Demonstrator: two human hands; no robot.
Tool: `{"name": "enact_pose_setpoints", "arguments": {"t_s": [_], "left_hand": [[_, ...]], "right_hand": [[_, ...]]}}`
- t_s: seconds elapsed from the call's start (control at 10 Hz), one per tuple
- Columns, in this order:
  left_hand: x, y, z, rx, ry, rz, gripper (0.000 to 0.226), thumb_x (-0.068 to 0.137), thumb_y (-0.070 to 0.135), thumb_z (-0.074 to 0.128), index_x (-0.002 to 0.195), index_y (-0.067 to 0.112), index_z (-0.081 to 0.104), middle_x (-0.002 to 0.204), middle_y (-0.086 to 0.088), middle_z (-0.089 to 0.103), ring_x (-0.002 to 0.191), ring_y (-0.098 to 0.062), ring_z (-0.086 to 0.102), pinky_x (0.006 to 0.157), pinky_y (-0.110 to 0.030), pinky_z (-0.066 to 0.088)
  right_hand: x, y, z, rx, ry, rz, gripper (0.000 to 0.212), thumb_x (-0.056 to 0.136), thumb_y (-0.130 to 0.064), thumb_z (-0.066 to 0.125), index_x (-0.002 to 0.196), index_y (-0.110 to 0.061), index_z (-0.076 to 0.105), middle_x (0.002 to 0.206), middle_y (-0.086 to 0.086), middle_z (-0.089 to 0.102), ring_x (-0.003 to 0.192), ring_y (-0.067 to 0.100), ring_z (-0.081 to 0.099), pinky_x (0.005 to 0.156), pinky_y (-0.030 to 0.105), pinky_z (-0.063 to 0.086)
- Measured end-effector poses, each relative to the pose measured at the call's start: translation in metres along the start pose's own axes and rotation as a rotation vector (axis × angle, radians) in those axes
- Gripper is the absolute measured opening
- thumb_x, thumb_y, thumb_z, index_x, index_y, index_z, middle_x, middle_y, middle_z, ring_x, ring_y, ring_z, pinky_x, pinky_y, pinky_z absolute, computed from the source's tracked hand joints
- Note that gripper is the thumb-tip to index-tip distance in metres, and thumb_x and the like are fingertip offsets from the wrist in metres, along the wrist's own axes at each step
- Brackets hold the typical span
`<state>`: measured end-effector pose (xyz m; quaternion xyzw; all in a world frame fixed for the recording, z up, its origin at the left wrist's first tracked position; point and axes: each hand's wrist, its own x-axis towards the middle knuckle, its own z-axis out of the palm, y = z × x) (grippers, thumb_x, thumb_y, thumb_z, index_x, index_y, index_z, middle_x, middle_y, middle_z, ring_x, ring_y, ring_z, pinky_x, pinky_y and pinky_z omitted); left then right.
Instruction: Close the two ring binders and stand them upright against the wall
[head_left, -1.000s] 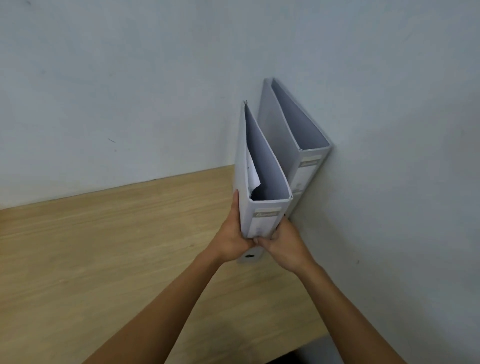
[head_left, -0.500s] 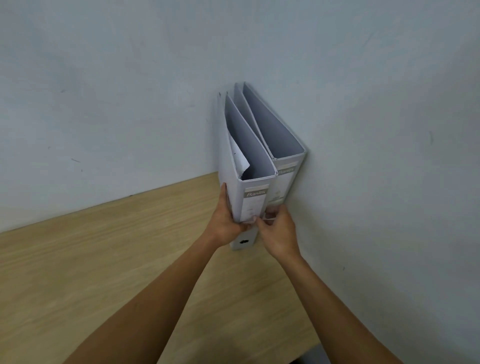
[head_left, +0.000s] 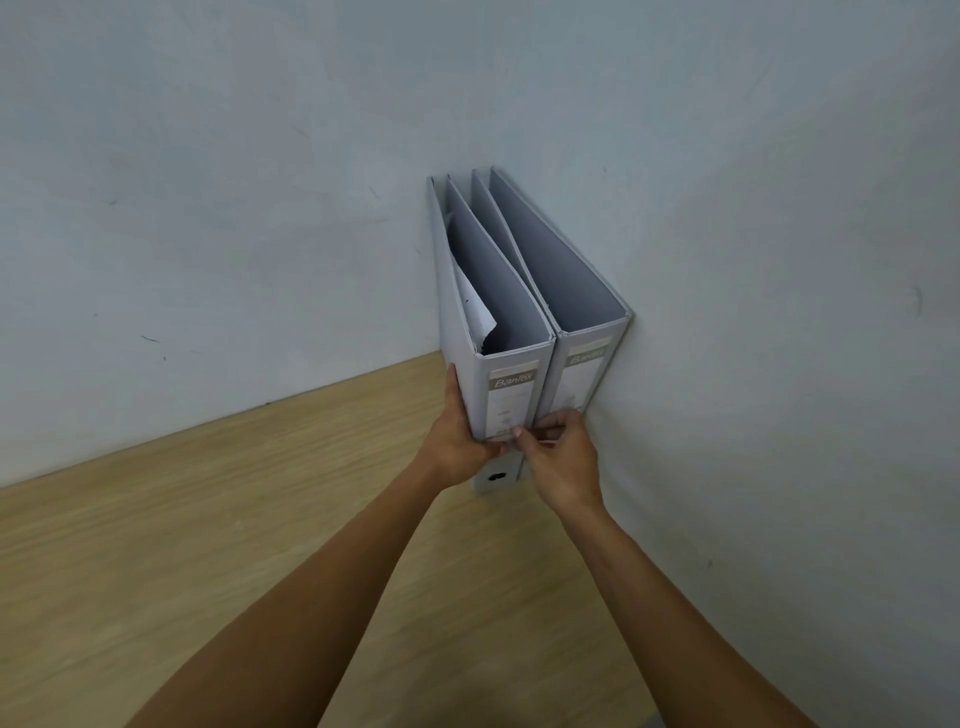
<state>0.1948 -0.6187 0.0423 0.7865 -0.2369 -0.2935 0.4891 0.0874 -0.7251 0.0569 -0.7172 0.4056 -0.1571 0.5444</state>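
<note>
My two bare forearms reach forward over the wooden table, both cut off by the bottom edge of the view. My left hand is wrapped round the lower left edge of the nearer binder, the thumb lying flat up its side cover and the palm against the spine; the other fingers are hidden behind it. My right hand is curled at the bottom of the same spine, thumb and forefinger pinched together on its lower right corner, right where the two binders meet. Whether those fingertips also press on the second binder I cannot tell.

Below my hands a short piece of the nearer binder's spine shows, with a dark finger hole in it, and its foot looks to be on the table.

Both binders are pale grey and closed, standing upright side by side with their covers touching, spines towards me. Each spine has a beige label; the print on the nearer one reads something like "Bantex", the other is blurred. A loose white sheet with a bent corner sticks up inside the nearer one.

The second binder stands flush against the right-hand wall, and both run back into the corner where it meets the back wall.
</note>
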Motion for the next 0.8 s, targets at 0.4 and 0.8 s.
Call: {"name": "enact_pose_setpoints", "arguments": {"t_s": [0.4,0.8], "left_hand": [[-0.012,-0.005,0.006,0.074,0.044,-0.111,0.107,0.081,0.008,0.079,0.161,0.02,0.009,0.148,-0.007,0.051,0.133,-0.028,0.053,0.102,-0.035,0.051],[-0.064,-0.002,-0.025,0.081,0.045,-0.264,0.096,0.092,0.017,0.069,0.163,0.021,0.004,0.168,-0.005,0.022,0.1,-0.019,0.07,0.096,-0.04,0.053]], "right_hand": [[0.003,-0.002,-0.008,-0.03,-0.05,0.032,0.018,0.09,-0.012,0.068,0.104,-0.011,0.056,0.088,-0.01,0.058,0.076,-0.002,0.056,0.062,0.013,0.042],[-0.014,-0.006,-0.013,-0.004,-0.195,0.148,0.021,0.089,-0.013,0.062,0.11,-0.015,0.056,0.103,0.004,0.067,0.096,0.023,0.069,0.088,0.041,0.056]]}}
